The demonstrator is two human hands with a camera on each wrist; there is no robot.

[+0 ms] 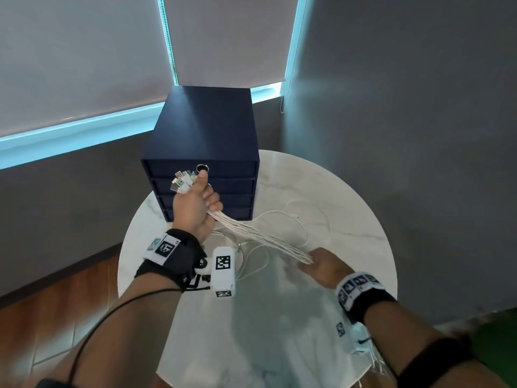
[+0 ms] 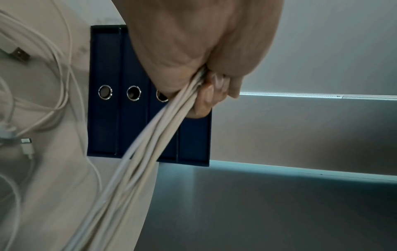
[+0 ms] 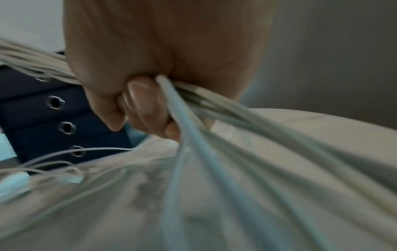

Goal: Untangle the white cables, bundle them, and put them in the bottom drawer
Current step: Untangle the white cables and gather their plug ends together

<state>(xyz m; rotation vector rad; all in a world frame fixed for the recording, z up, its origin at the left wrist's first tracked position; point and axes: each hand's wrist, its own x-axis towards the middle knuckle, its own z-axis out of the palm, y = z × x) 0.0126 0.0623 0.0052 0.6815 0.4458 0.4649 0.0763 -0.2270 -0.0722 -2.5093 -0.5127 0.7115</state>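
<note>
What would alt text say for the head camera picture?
Two hands stretch a bunch of white cables over a round marble table: the left hand grips the plug ends, the right hand grips lower down. A dark blue drawer unit stands behind, drawers closed.

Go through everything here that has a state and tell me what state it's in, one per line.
White cables: gathered into a strand, stretched between both hands, loose ends looping on the table.
USB plugs: bunched together, sticking out above the left fist.
Left hand: gripping the cables near the plugs.
Right hand: gripping the cables lower down.
Drawer unit: all drawers closed.
Bottom drawer: closed.
Round table: carrying the drawer unit and slack cable.
</note>
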